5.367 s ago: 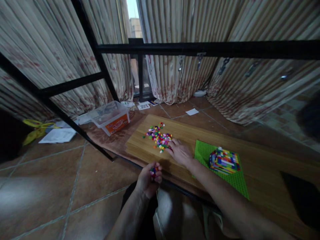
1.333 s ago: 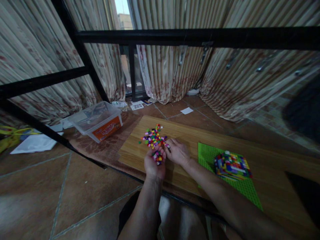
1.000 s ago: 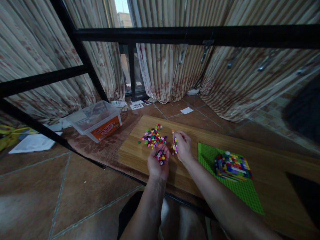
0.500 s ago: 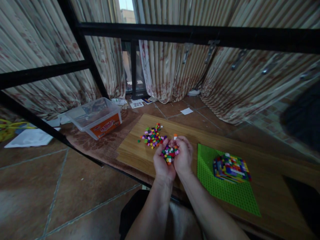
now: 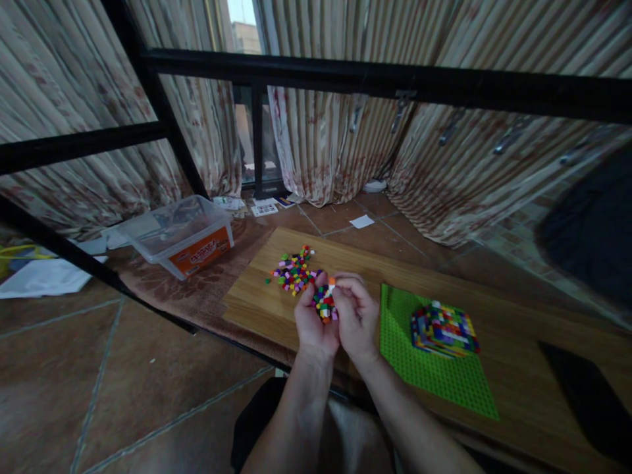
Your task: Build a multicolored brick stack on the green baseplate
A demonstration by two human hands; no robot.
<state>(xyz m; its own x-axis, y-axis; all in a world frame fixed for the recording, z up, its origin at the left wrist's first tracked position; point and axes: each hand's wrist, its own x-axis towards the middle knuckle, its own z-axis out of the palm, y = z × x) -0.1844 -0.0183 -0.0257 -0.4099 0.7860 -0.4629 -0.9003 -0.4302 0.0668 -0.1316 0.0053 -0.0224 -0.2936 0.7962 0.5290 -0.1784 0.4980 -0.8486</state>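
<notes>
My left hand (image 5: 315, 327) is cupped, palm up, around a heap of small multicoloured toy bricks (image 5: 324, 304). Pressed against its right side is my right hand (image 5: 356, 315), its fingers bent and pinching an orange and white brick (image 5: 331, 282) above the heap. Just beyond the left fingers, a loose pile of bricks (image 5: 295, 270) is spread over the wooden board (image 5: 261, 299). To the right of my hands lies a green baseplate (image 5: 434, 385), bearing a blocky, many-coloured brick structure (image 5: 444, 329).
A clear plastic box (image 5: 180, 234) with an orange label stands on the brown cloth at the left. Black metal bars (image 5: 316, 76) cross in front of striped curtains (image 5: 336, 145). A black flat object (image 5: 585, 395) lies on the board at the right.
My right hand has turned inward over the cupped left hand, its fingers now closed on the orange and white brick. The whole view has shifted slightly.
</notes>
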